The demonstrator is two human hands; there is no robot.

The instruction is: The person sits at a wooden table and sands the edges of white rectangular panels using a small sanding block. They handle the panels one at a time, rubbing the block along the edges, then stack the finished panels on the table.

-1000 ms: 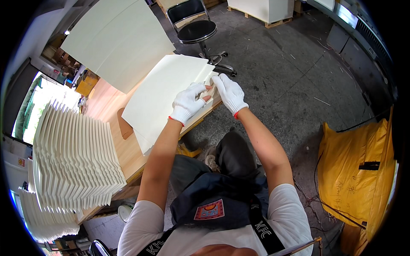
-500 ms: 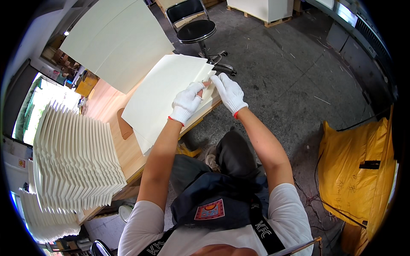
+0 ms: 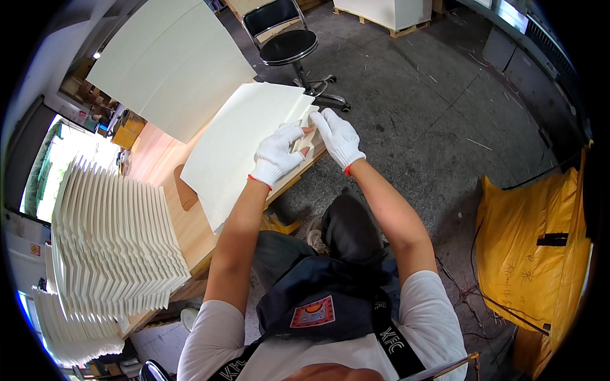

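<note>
A large white cardboard sheet with narrow flaps at its right end lies on the wooden table in front of me. My left hand, in a white knit glove with bare thumb and fingertip showing, rests on the sheet near that end. Its thumb stands apart from the fingers. At the flapped edge, my right hand, gloved the same way, has its fingers closed on the edge; its thumb is mostly hidden. A brown rounded piece sits partly beside the sheet's left edge.
Tall stacks of folded white cardboard stand on the table at left. A big white panel leans behind. Beyond are a black swivel chair and a pallet. A yellow cover hangs at right.
My left thumb has spread away from the fingers, and that hand has slid slightly down. My right hand stays at the sheet's edge, shifted very little.
</note>
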